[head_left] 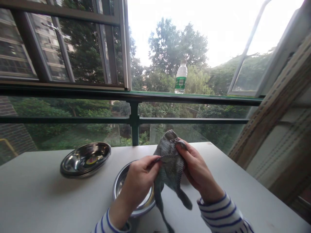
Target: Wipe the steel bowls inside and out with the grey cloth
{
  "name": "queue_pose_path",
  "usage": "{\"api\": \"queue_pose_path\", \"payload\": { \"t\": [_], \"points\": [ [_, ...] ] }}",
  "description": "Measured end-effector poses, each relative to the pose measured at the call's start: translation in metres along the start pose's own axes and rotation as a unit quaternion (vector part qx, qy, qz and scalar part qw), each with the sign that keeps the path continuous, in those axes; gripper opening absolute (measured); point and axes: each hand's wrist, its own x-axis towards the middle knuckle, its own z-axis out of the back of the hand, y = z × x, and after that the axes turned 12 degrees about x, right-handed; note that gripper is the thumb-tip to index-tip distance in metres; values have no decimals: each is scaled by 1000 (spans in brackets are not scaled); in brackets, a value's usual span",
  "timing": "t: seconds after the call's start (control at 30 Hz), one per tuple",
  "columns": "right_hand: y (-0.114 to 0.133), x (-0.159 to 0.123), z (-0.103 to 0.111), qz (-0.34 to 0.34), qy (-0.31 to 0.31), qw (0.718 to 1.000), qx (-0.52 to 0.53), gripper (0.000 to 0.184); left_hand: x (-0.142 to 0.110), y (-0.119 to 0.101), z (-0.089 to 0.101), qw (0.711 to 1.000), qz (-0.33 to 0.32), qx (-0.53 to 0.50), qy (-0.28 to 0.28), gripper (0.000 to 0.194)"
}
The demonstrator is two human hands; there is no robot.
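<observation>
The left hand (141, 178) and right hand (198, 168) are pinching the grey cloth (168, 161) between closed fingers beside and partly above the near metal bowl (116, 184), apparently opening it out, which is calling for a steady grip on its edges.

Balcony, shown by railing (155, 96) and open windows (257, 69).

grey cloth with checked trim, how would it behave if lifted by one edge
The grey cloth would likely flop and sag, as its long ends dangle freely. It is probably light too: the left hand and right hand pinch it with fingers only.
</observation>
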Motion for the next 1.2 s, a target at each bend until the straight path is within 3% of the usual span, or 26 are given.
{"api": "queue_pose_path", "payload": {
  "t": [0.1,0.23,0.37,0.5,0.6,0.67,0.77,0.87,0.93,1.0,1.07,1.2],
  "points": [
    [-3,-2,-1,-18,31,999,-41,43,1,-2,1,997,58,-22,-48,27],
    [-11,-5,-1,-40,71,994,-79,79,3,-6,6,989,106,-36,-101,25],
    [-9,-4,1,-72,5,994,-88,97,5,-6,12,981,131,-84,-114,25],
    [9,0,13,-22,-75,990,-117,101,12,-2,27,952,201,-185,-140,26],
    [22,5,27,27,-102,987,-121,93,16,1,41,926,235,-252,-152,29],
    [27,8,35,37,-117,984,-125,74,17,1,49,923,241,-257,-157,37],
    [31,9,41,25,-116,984,-136,43,16,2,57,936,210,-255,-123,58],
    [32,8,44,13,-67,986,-154,48,14,7,61,960,156,-228,-56,73],
    [32,6,46,21,-37,979,-200,55,13,13,64,980,127,-151,-23,69],
    [32,7,48,57,-32,960,-274,51,13,20,66,995,91,-19,-46,52],
    [32,8,51,99,-42,929,-355,37,13,26,69,991,64,91,-71,33],
    [36,12,57,135,-52,879,-454,14,14,27,74,987,57,131,-75,26]
  ]
}}
